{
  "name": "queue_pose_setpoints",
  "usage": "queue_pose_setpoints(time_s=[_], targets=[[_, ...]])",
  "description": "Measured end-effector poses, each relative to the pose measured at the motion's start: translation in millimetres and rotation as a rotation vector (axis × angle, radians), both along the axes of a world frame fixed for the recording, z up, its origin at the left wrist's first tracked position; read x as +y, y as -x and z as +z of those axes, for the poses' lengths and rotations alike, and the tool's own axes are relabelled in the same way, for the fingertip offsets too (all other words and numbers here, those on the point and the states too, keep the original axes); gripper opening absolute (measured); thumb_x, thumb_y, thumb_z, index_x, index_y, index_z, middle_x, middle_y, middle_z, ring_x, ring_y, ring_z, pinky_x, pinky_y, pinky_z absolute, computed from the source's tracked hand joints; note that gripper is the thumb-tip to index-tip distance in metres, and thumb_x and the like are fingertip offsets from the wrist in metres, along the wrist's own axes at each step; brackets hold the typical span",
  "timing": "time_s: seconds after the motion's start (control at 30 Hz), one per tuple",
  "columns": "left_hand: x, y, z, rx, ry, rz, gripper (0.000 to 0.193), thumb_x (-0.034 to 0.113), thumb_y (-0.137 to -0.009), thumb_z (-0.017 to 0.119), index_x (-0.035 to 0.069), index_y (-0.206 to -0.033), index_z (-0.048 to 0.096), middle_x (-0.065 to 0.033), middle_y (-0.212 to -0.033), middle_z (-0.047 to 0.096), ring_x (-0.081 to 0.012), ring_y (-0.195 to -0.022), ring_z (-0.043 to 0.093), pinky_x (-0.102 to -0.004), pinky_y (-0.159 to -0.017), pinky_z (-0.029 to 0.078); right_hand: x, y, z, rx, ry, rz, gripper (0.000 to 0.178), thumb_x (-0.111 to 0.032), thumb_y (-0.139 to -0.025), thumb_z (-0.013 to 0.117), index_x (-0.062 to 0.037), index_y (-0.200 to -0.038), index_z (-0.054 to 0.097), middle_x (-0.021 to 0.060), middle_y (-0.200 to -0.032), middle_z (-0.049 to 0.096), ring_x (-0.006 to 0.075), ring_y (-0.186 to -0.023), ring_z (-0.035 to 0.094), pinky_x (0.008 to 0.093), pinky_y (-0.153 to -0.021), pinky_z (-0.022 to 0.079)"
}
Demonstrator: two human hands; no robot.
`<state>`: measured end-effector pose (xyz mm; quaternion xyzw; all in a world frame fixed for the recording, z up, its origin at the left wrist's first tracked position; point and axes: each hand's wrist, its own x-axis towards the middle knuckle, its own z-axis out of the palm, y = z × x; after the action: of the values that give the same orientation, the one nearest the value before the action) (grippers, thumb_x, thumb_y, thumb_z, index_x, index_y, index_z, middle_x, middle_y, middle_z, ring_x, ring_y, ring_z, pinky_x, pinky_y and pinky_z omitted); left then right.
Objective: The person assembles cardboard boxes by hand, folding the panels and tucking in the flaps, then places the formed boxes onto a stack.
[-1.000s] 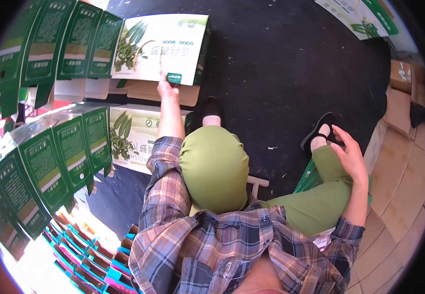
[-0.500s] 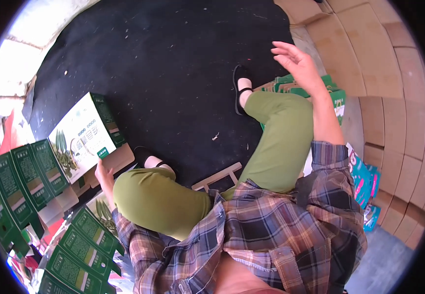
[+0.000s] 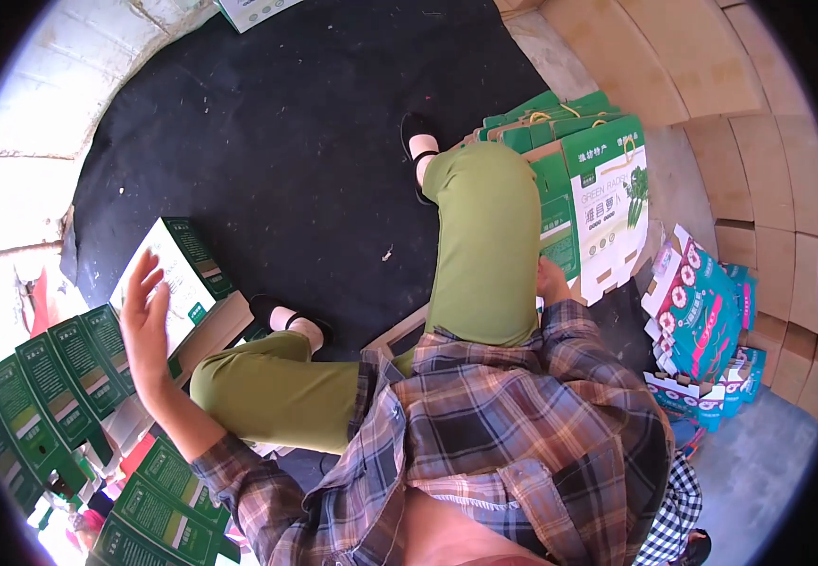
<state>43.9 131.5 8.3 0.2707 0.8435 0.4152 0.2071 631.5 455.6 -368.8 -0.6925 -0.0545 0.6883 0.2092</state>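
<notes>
My right hand, partly hidden behind my right leg, was at the lower edge of the front green-and-white carton, grip can't tell; carton stood beside that leg, white characters on its green header, darker lettering on the white panel. Left hand was up, fingers loosely spread, holding nothing, over a white box with a small green label, print too small. Farther out: teal cartons, pink lettering, then brown boxes.
</notes>
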Motion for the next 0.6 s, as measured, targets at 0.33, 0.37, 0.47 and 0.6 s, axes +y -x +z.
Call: queue_pose_setpoints(time_s=[0.33,0.37,0.47,0.6], targets=[[70.8,-66.8,-89.7,-0.133,0.251,-0.354,0.051,0.009,-0.083,0.068,0.008,-0.132,0.053,-0.0131,-0.115,0.061,-0.0235,-0.101,0.06,-0.0329,-0.085,0.05,4.0,-0.9,-22.6,0.141,0.132,-0.921,0.039,-0.04,-0.089,0.064,-0.0027,-0.093,0.053,0.0065,-0.079,0.056,0.0214,-0.068,0.058,0.035,-0.064,0.056],[63.0,-66.9,-88.6,-0.072,0.332,-0.363,0.052,0.011,-0.082,0.068,0.007,-0.131,0.053,-0.0136,-0.114,0.061,-0.0248,-0.1,0.06,-0.0335,-0.084,0.05,1.4,15.4,-15.6,0.112,0.209,-0.944,0.04,-0.041,-0.088,0.065,-0.0034,-0.093,0.053,0.0061,-0.078,0.055,0.0206,-0.069,0.058,0.0348,-0.064,0.056],[64.2,-61.6,-100.8,-0.007,0.36,-0.386,0.052,0.012,-0.081,0.069,0.007,-0.13,0.053,-0.0144,-0.112,0.061,-0.0266,-0.099,0.061,-0.0345,-0.083,0.05,11.1,1.6,-19.0,0.128,0.12,-0.961,0.038,-0.039,-0.087,0.066,-0.0037,-0.093,0.053,0.007,-0.079,0.055,0.0209,-0.071,0.059,0.0355,-0.064,0.056],[76.3,-63.7,-111.0,-0.018,0.34,-0.396,0.052,0.013,-0.08,0.069,0.006,-0.129,0.054,-0.0149,-0.112,0.061,-0.0279,-0.098,0.061,-0.0361,-0.082,0.051,38.4,-29.4,-22.1,0.36,-0.518,-1.184,0.026,-0.027,-0.089,0.06,-0.0026,-0.095,0.056,0.0114,-0.087,0.06,0.0245,-0.074,0.062,0.0389,-0.067,0.057]])
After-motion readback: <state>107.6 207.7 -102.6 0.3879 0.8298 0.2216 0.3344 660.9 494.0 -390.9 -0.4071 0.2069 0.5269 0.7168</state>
